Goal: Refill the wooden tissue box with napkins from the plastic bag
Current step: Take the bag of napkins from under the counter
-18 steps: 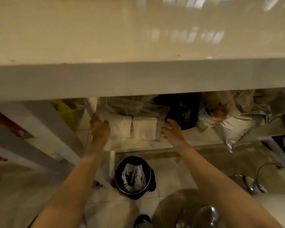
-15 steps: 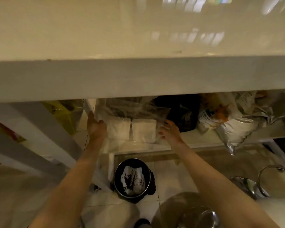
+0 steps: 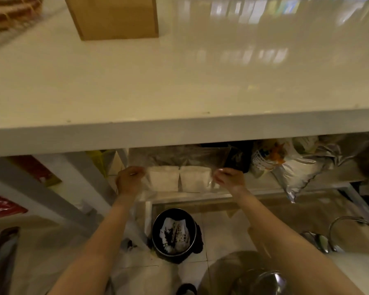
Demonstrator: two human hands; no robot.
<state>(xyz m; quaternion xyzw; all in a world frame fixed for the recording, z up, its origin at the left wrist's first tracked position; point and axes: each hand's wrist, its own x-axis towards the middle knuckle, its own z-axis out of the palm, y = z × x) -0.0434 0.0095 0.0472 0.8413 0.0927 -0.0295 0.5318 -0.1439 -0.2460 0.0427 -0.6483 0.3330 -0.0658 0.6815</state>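
Observation:
A clear plastic bag (image 3: 177,158) holding two white stacks of napkins (image 3: 179,177) sits on the lower shelf under the counter. My left hand (image 3: 129,179) grips the bag's left edge and my right hand (image 3: 229,179) grips its right edge, both fists closed on the plastic. The wooden tissue box (image 3: 115,17) stands on the white counter at the top, left of centre; its top is cut off by the frame.
The white counter (image 3: 200,86) overhangs the shelf (image 3: 254,190). A black bag and crumpled foil and plastic bags (image 3: 294,167) crowd the shelf to the right. A black bin (image 3: 175,233) stands on the floor below. A woven basket (image 3: 9,11) sits top left.
Both hands have closed on the edges of the bag and drawn it slightly forward. My view has tilted up, bringing the wooden box and basket into sight.

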